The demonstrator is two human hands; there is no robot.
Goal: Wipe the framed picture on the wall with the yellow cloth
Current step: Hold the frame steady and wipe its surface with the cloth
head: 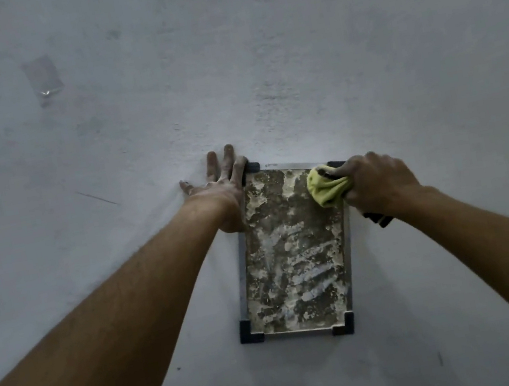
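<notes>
Your right hand (376,186) gripped the bunched yellow cloth (326,189), fingers curled round it, against the top right corner of the framed picture (289,247) on the wall (102,134). The picture's long axis ran downward, so nearly all its blotchy face lay below and left of the cloth. Your left hand (218,188) lay flat, fingers straight, steadying the top left corner.

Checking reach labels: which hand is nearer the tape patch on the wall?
Left. The left hand lies flat below-right of the tape patch; the right hand, gripping the yellow cloth, is farther right.
</notes>
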